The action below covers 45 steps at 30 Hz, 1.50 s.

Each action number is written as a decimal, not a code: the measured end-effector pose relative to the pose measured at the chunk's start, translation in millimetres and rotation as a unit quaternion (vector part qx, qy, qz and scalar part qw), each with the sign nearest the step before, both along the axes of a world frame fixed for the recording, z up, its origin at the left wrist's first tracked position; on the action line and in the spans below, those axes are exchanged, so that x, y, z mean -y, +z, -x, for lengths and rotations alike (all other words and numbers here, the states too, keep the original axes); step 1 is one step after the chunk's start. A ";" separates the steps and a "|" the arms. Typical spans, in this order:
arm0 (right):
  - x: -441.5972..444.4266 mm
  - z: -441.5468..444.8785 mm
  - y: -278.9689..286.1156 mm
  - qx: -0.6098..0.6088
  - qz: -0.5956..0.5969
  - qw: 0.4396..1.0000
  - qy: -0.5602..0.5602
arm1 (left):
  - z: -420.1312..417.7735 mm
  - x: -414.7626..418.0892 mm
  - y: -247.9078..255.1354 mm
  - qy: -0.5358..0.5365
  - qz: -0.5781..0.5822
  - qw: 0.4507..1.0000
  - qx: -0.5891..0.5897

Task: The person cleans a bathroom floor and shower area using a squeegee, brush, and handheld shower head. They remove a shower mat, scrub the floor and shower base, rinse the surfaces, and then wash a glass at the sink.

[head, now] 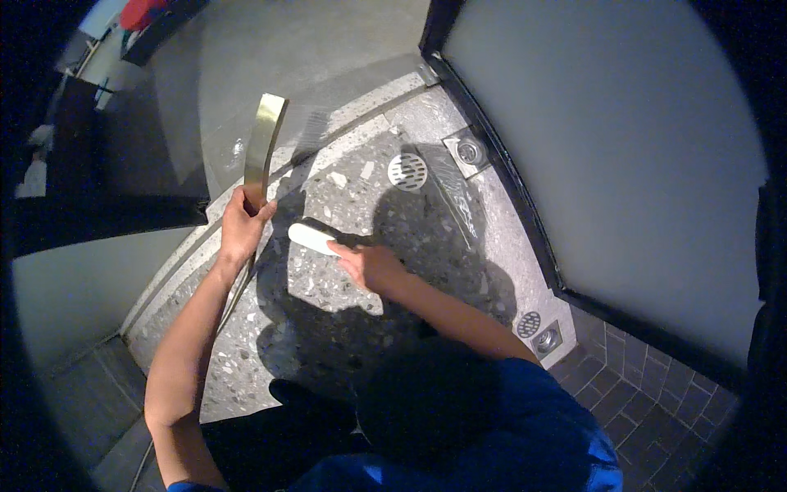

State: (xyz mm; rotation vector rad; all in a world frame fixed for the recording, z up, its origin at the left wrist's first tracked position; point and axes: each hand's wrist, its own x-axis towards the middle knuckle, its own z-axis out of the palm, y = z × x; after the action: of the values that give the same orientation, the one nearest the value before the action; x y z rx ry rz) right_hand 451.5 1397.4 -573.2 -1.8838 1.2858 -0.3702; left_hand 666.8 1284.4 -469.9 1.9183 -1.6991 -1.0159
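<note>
My left hand [247,224] grips a long, flat, slightly curved brass-coloured metal strip [265,132], its free end pointing away from me. What looks like a thin hose or cable [237,300] runs down from beneath this hand along the forearm. My right hand [372,267] holds a white-backed brush [310,238] by its near end, with dark bristles partly visible along the far edge. The brush is over the speckled terrazzo floor [332,283], to the right of my left hand; whether it touches the floor, I cannot tell.
A round slotted drain cover [407,172] lies ahead, beside a square floor fitting [467,151]. Another round grate [529,324] and square fitting [546,339] are at right. A dark-framed frosted panel [615,154] borders the right; a stone ledge [363,117] curves along the left and front.
</note>
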 end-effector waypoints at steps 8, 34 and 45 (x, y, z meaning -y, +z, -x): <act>6.0 78.0 12.3 -0.054 -0.038 0.986 -0.154 | 31.7 13.0 5.2 -0.005 -0.034 0.997 -0.064; -112.2 161.5 -3.0 0.092 -0.144 0.855 -0.489 | 100.9 -25.6 6.6 -0.140 -0.112 0.979 -0.102; -138.1 174.6 36.7 0.649 -0.321 0.526 -0.446 | 97.0 -34.1 5.9 -0.197 -0.083 0.976 -0.037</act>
State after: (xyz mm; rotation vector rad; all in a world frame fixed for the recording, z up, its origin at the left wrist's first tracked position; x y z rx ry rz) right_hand 276.9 1535.5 -536.5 0.1312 0.8520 -1.2788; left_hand 569.8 1318.4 -464.0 1.6444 -2.0553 -1.3943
